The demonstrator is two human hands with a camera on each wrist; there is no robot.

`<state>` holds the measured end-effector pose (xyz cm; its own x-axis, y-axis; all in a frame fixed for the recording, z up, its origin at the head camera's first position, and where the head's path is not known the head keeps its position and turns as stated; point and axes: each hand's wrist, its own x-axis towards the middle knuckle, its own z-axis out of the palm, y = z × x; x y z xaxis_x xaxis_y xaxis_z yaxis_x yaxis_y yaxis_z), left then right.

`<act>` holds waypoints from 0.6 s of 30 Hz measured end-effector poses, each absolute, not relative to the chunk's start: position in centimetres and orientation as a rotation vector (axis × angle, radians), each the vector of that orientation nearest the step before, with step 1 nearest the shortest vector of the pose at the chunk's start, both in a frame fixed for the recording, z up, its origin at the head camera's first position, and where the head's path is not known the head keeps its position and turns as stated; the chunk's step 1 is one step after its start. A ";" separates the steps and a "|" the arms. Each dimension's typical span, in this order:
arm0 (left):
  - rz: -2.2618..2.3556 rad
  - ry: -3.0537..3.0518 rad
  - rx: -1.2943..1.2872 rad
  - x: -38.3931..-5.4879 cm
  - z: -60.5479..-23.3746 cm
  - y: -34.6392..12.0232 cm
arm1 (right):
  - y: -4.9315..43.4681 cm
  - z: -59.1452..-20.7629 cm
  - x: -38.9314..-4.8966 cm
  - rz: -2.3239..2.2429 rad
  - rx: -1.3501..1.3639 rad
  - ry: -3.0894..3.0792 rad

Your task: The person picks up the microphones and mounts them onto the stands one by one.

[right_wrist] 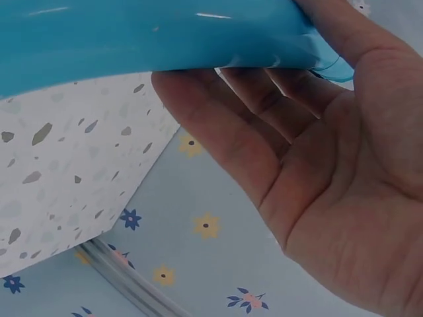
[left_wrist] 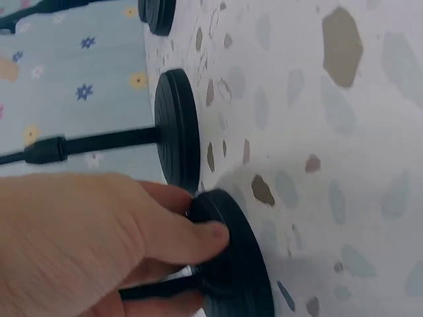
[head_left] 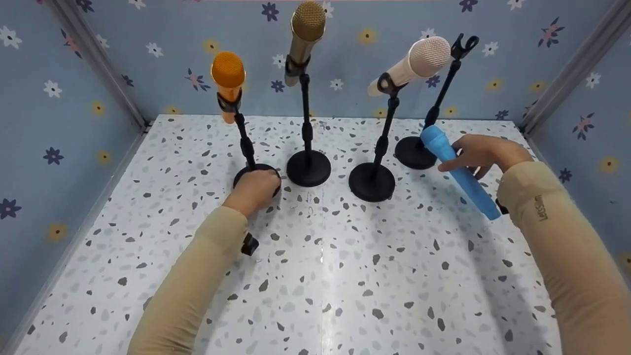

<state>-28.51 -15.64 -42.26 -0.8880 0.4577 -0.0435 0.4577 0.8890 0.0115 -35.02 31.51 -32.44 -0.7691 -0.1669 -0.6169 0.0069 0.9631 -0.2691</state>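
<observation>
My right hand (head_left: 485,150) holds a blue microphone (head_left: 466,180) between thumb and fingertips, its head tilted up and to the left. In the right wrist view the fingertips touch the underside of the blue microphone (right_wrist: 158,43). At the left, my left hand (head_left: 254,190) grips the round black base of the microphone stand (head_left: 246,145) that carries an orange microphone (head_left: 228,74). The thumb lies over that base (left_wrist: 244,257) in the left wrist view. Behind the blue microphone stands a microphone stand with a bare clip (head_left: 443,88).
Two more stands hold a gold microphone (head_left: 304,37) and a pale pink microphone (head_left: 414,64) between the hands. All bases sit on a speckled white table (head_left: 315,276), bounded by flower-patterned walls (head_left: 162,74) at the back and sides.
</observation>
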 end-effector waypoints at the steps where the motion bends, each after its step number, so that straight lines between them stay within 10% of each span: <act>1: -0.040 3.006 0.729 -28.5 -42.1 -15.1 | 31.7 -32.4 -35.0 -0.324 -0.110 2.424; 18: 0.659 2.588 1.189 -29.1 -40.5 0.6 | 34.5 -31.6 -33.1 -0.338 -0.018 2.348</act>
<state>-29.09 0.57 -40.52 -0.6493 0.7604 -0.0102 0.6630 0.5726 0.4823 -33.06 34.50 -31.62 -0.7180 -0.1120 -0.6870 0.0862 0.9650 -0.2475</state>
